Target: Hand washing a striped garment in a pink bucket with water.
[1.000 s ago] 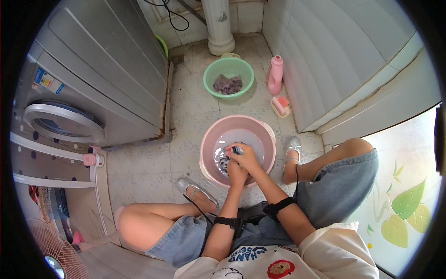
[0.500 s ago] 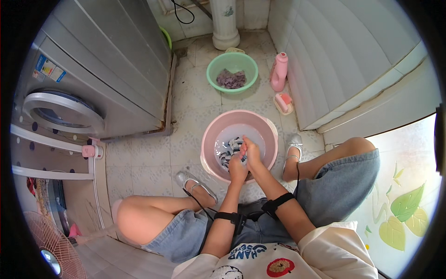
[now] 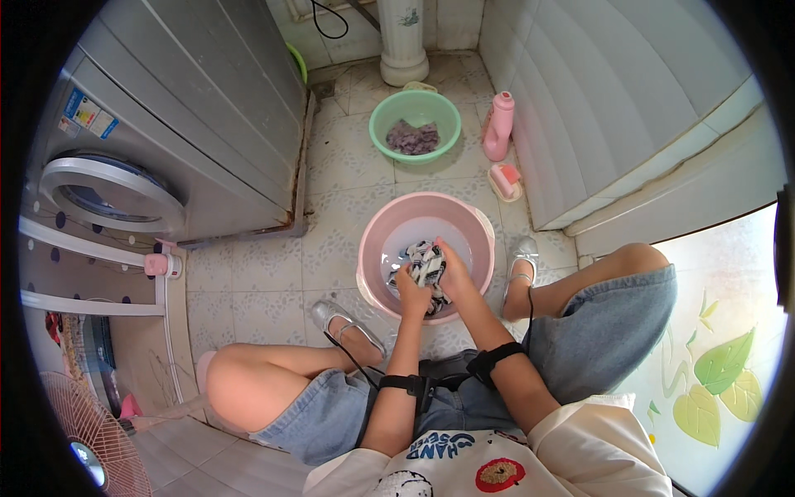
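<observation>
Both hands meet over the pink basin, which sits on the tiled floor between the feet. The left hand is clenched on the black-and-white cloth; the right hand grips the same cloth (fingers curled over it). Farther off stands a green basin, with a pink bottle just beside it.

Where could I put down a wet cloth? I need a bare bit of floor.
Bare tile lies between the washer and the pink basin, and between that basin and the green basin. It is crowded right of the basins, by the pink bottle and soap box, and where both hands grip the cloth.
</observation>
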`<state>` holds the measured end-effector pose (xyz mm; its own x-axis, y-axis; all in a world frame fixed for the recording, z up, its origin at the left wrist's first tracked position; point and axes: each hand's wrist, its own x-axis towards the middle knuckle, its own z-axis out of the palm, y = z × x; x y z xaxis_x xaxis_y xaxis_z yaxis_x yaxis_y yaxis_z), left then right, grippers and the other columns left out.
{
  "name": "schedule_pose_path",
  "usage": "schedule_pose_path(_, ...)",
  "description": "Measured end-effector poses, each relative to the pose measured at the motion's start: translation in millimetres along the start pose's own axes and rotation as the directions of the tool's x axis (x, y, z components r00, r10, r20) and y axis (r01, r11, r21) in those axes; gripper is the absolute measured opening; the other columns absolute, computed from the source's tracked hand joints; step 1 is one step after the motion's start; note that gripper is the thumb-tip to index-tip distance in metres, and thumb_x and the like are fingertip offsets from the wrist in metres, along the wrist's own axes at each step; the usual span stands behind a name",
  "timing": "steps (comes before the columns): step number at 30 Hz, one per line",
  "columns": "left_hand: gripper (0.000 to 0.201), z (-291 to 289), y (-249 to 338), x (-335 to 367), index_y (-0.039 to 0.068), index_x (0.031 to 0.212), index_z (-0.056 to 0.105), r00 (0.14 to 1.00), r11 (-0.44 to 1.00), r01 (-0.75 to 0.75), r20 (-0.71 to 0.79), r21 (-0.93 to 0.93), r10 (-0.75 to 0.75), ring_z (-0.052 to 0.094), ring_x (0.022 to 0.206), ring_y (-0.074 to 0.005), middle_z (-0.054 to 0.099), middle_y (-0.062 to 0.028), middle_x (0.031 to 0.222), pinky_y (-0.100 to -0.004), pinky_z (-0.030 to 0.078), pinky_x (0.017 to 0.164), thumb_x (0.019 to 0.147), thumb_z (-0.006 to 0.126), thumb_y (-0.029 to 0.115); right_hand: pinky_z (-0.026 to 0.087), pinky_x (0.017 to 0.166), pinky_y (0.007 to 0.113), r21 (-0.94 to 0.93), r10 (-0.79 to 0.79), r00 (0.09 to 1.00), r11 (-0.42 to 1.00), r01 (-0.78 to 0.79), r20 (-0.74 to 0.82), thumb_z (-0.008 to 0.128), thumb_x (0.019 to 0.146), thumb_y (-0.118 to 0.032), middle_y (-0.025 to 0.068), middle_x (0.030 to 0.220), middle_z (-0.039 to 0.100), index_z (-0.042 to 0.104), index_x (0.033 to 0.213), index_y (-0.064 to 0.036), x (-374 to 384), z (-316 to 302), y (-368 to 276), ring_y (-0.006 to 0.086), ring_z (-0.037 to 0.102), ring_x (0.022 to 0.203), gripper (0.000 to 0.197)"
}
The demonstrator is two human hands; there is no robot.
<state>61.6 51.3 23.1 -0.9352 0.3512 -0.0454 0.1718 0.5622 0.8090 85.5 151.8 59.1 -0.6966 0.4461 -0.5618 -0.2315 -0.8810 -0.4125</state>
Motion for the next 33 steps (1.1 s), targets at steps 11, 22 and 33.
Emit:
schedule_pose_path(11,0.021,-8.7,-21.3,11.8,-0.002,0.077,0.055,0.975,0.973,0.191,0.144,-0.131,-0.172,0.054,0.06,-0.0194,0.058,-0.0095,0.068,-0.0305,0.042,0.058,0.069,0.067,0.012,0.043,0.083,0.036,-0.919,-0.252,0.963,0.35,0.179,0.092,0.072,0.056,-0.016,0.0191,0.104,0.055,0.051,0.105,0.0036,23.2,-64.0,32.7,0.0301,0.054,0.096,0.057)
schedule_pose_path(22,0.014,-26.7,12.2,27.1,0.002,0.096,0.054,0.907,0.505,0.421,0.342,-0.754,-0.246,0.055,0.081,-0.0112,0.058,-0.0037,0.089,-0.0249,0.044,0.07,0.084,0.054,0.009,0.044,0.073,0.032,-0.964,-0.152,0.965,0.127,0.235,0.215,0.065,0.073,-0.037,0.0208,0.084,0.058,0.055,0.095,0.0054,17.6,-52.4,4.2,0.0276,0.058,0.082,0.048)
schedule_pose_path(33,0.041,-32.0,-27.6,29.5,-0.002,0.105,0.051,0.809,0.619,0.586,0.327,-0.523,-0.489,0.057,0.088,-0.0186,0.057,-0.0135,0.098,-0.0304,0.047,0.072,0.074,0.066,0.021,0.042,0.07,0.035,-0.88,-0.594,0.714,0.022,0.474,0.37,0.051,0.08,-0.014,0.0183,0.085,0.055,0.045,0.103,-0.0003,7.9,-27.8,-11.3,0.0254,0.055,0.078,0.027)
